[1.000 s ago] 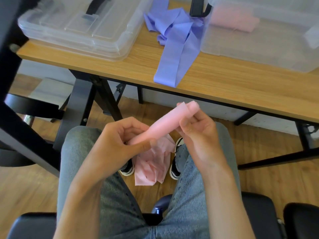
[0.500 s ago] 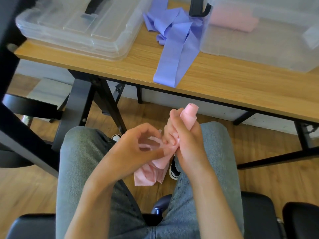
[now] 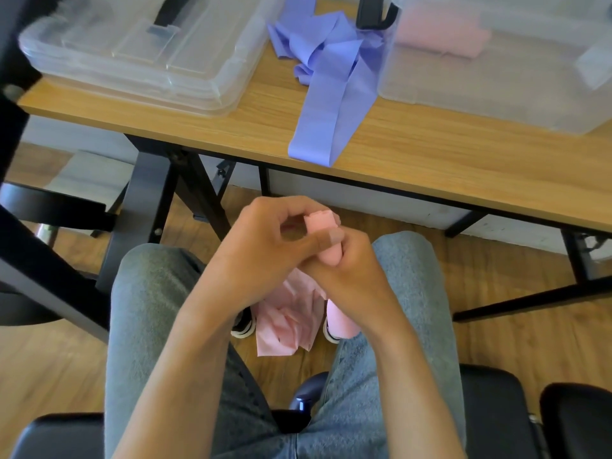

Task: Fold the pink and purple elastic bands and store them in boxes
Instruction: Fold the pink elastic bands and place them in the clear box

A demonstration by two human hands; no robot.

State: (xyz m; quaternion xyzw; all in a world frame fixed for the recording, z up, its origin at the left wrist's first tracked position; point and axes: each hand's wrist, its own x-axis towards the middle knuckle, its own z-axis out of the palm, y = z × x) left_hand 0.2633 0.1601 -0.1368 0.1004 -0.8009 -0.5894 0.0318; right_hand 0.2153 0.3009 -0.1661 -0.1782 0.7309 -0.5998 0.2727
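Handling: the soft pink stretchy elastic band [image 3: 323,223] is judged light, limp and springy; a loose fold is likely to unroll unless pinched. It is best taken across the folded bundle, at the layered edge, not by the hanging tail.
Appearance: a compact, many-layered pink fold is seen between the fingers, with a crumpled unfolded tail [image 3: 286,321] hanging between the knees toward 6 o'clock.
Left hand [image 3: 265,246]: fingers are curled over the top of the fold and the thumb is pressed against it, so the bundle is pinched.
Right hand [image 3: 347,276]: closed around the lower part of the bundle, which shows between its fingers.
Location: the pink band is held over the lap, at 6 o'clock from the wooden table [image 3: 430,150].
Waiting: a long purple elastic band [image 3: 331,94] is draped loose on the table at 12 o'clock.
Storage: a clear plastic box [image 3: 496,87] at 1 o'clock, holding a folded pink piece [image 3: 440,36]; a clear lidded box [image 3: 132,51] at 10 o'clock.
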